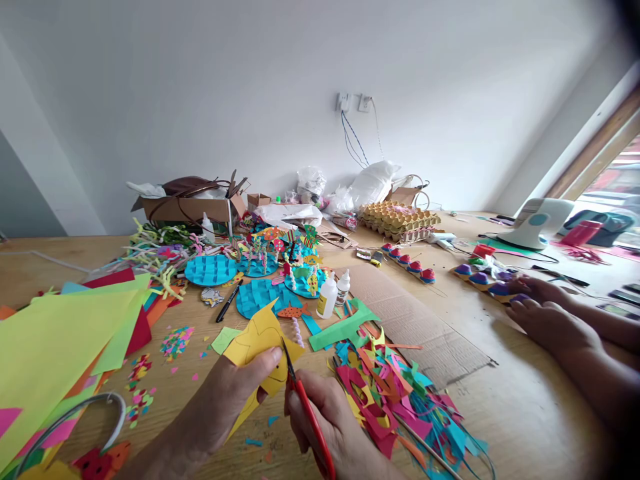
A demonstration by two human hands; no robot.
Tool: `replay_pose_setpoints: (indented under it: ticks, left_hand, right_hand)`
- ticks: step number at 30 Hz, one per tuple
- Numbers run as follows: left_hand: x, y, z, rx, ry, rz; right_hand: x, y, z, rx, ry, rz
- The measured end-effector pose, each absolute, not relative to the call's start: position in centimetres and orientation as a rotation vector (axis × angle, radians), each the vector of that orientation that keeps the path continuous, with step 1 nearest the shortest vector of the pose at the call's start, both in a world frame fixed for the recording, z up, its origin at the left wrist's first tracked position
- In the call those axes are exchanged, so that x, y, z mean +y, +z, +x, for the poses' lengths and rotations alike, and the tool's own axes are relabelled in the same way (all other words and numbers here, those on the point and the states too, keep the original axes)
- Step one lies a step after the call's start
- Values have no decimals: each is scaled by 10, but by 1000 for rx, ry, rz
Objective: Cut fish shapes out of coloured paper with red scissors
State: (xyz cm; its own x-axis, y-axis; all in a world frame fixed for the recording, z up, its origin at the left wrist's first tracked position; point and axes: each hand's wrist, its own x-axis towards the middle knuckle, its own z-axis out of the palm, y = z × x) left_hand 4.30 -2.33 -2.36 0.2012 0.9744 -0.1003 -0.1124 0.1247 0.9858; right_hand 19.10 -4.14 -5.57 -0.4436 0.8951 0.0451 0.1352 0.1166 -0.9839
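My left hand (240, 387) pinches a sheet of yellow paper (257, 337) with a dark outline drawn on it. Its thumb lies on top and the other fingers are mostly hidden underneath. In my right hand (327, 413) is a pair of scissors (313, 420) with red handles, its dark blades at the right edge of the paper. Just beyond the paper lie an orange paper fish (293, 311) and a blue disc (263, 297). Two glue bottles (327, 297) stand upright close by, and a black marker (229, 301) rests to the left.
Coloured paper sheets (65, 360) cover the left side. A heap of paper scraps (380, 387) lies to the right, before a cardboard sheet (410, 320). Another person's hands (545, 313) touch a painted egg-carton strip (487, 283). Egg trays (400, 220) and a cardboard box (187, 208) stand behind.
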Motion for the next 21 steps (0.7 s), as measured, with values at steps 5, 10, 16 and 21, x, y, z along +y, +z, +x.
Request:
replay_pose_setpoints:
  ticks: [5,10,16,21]
  left_hand:
    - [-23,-23,43,1037,1042,1104]
    - [-22,-27,41,1044,1032,1118]
    - [-23,-29,41,1042,1036,1148]
    - [-23,-31,44,1073,1131,1143]
  right_hand:
    - [-41,-58,191,-1743,1365,-1005]
    - [-41,-59,193,-1769,1305,-1013]
    - [-40,-62,194,-1795,1285,-1025]
    - [-41,-61,193,-1770,1315,-1013]
